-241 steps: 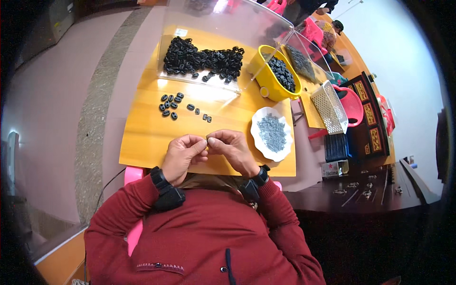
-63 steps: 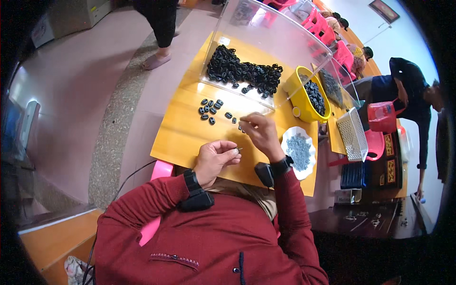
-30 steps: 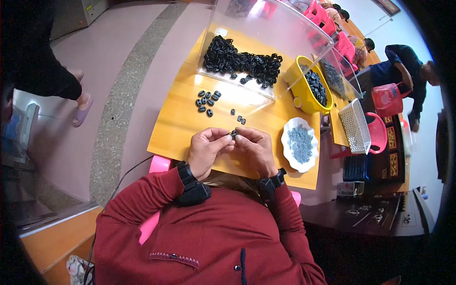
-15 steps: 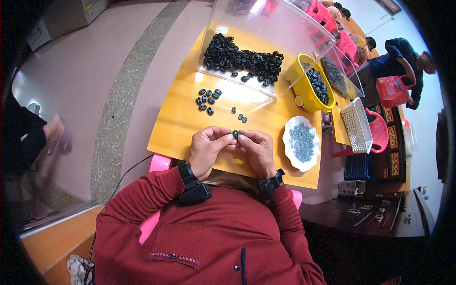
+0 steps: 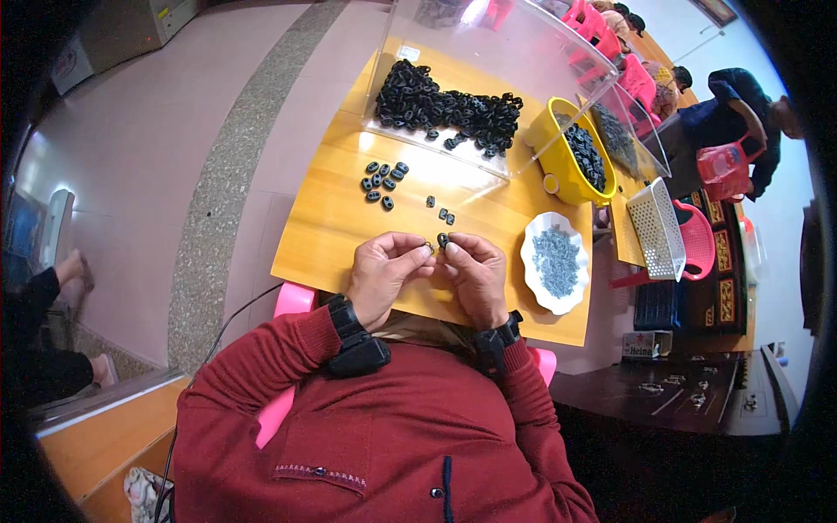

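Only one view here, the head cam looking straight down, so going thru that.

Both hands are up close together over the near edge of the wooden tabletop (image 5: 323, 227). Left hand (image 5: 384, 275) is curled shut w/ thumb + forefinger pinched on something tiny at the tips, can't tell exactly what, too small. Right hand (image 5: 475, 275) is also closed in a pinch, gripping a small black ring piece (image 5: 443, 239) right at its fingertips. The two pinches are basically touching, so imo the piece is held up near the body so the fingers can work on it w/ both hands, not resting on the wood.

Just beyond the hands there's a loose cluster of black pieces (image 5: 382, 181) plus a few strays (image 5: 440, 209) between cluster and hands, laid out within easy reach prob so they can be grabbed one at a time. Farther back a big heap of black pieces (image 5: 445, 109) sits under a clear plastic cover (image 5: 488, 44), looks like the bulk stock.

To the right: yellow tub (image 5: 567, 166) w/ more black pieces in it, and a white scalloped dish (image 5: 555, 261) holding small grey bits, just beside the right hand. Past that a white mesh basket (image 5: 656, 231) and a pink stool (image 5: 697, 253).

Black wrist devices on both arms, red sweater sleeves. Another person (image 5: 741, 105) stands far right, well apart.
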Demonstrator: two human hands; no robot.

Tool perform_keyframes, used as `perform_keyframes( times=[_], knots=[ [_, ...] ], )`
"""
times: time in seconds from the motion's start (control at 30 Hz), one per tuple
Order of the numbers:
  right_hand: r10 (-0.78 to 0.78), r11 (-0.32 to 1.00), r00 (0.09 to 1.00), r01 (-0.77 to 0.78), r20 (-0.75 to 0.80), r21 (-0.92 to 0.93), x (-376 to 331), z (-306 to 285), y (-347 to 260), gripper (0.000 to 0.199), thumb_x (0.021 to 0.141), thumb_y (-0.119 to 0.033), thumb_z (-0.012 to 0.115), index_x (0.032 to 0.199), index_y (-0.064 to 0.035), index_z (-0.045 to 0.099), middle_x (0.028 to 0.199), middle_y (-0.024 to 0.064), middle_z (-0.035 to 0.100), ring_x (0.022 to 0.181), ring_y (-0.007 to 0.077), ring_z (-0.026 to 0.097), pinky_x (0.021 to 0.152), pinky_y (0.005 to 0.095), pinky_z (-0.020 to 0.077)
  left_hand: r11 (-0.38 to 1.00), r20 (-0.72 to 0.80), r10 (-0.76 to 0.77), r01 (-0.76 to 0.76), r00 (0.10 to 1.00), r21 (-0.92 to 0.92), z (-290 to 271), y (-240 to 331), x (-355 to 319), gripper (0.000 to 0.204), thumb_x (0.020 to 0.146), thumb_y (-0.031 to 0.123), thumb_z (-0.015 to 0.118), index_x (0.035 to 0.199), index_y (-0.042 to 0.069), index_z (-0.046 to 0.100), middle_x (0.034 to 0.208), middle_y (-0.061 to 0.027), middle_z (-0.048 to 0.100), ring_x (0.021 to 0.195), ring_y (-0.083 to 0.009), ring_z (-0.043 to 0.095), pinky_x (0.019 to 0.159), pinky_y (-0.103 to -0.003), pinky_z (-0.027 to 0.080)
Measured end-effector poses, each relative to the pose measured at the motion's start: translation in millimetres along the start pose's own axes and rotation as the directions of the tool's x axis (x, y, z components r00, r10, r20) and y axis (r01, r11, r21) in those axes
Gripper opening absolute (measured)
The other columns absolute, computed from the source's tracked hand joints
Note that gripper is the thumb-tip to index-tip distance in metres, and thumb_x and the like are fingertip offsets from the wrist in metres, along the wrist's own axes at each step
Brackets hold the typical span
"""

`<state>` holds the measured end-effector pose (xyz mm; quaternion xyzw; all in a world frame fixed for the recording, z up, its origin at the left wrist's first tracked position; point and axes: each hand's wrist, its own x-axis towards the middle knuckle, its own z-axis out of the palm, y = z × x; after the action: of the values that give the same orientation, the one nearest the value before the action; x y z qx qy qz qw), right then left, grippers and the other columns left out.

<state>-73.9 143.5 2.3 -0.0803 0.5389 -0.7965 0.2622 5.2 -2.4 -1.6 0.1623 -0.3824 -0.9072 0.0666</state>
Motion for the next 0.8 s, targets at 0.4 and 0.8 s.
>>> perform_keyframes(
  times=[0.4, 0.8],
  knots=[
    [0.005, 0.999, 1.0, -0.005, 0.005, -0.048, -1.5, 0.1, 0.1, 0.016, 0.088, 0.0, 0.06, 0.103, 0.0044, 0.062, 0.097, 0.0121, 0.067, 0.082, 0.0169, 0.065, 0.073, 0.028, 0.0561, 0.999, 0.009, -0.005, 0.005, 1.0, 0.042, 0.4, -1.1, 0.8, 0.014, 0.087, 0.005, 0.064, 0.099, -0.001, 0.06, 0.087, -0.0067, 0.065, 0.075, -0.0113, 0.064, 0.07, -0.022, 0.054],
    [-0.026, 0.993, 0.999, 0.03, 0.04, -0.117, -2.5, 3.8, -0.5, 0.018, 0.087, 0.0, 0.061, 0.104, 0.0058, 0.064, 0.092, 0.0109, 0.068, 0.075, 0.0116, 0.064, 0.068, 0.0223, 0.0524, 0.996, 0.016, 0.028, -0.03, 0.999, 0.09, 2.3, -0.1, 0.0, 0.014, 0.087, 0.006, 0.064, 0.098, -0.002, 0.061, 0.086, -0.0061, 0.065, 0.073, -0.0103, 0.063, 0.069, -0.022, 0.054]
  ],
)
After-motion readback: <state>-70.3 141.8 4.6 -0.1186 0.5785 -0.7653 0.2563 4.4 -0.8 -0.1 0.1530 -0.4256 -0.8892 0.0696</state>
